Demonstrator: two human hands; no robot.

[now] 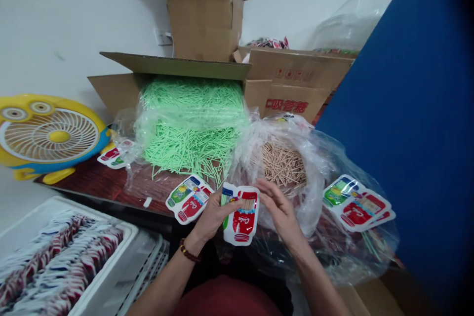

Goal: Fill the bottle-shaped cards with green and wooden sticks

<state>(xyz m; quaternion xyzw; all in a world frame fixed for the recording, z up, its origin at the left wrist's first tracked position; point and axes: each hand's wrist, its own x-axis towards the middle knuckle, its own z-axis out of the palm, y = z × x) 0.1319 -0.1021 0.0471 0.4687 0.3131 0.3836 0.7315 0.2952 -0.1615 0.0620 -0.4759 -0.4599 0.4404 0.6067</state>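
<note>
My left hand (212, 216) is closed on a bottle-shaped cola candy packet (242, 228), red and green with a white edge. Its thumb lies across the front, beside brown sticks that show in the packet's window. At the packet's right edge is my right hand (282, 211), fingers apart and bent towards it; whether the fingertips touch it I cannot tell. Beyond them, brown sticks (283, 164) fill a clear plastic bag (314, 197). Loose light-green sticks (192, 143) spill from a lined carton (174, 65). Similar packets (188, 198) lie left of my left hand.
More packets (357, 203) rest on plastic at the right. A white bin (128, 232) full of packets stands lower left. A yellow fan (59, 137) is at the table's left end. Cardboard boxes (203, 19) line the wall; a blue panel (407, 108) borders the right.
</note>
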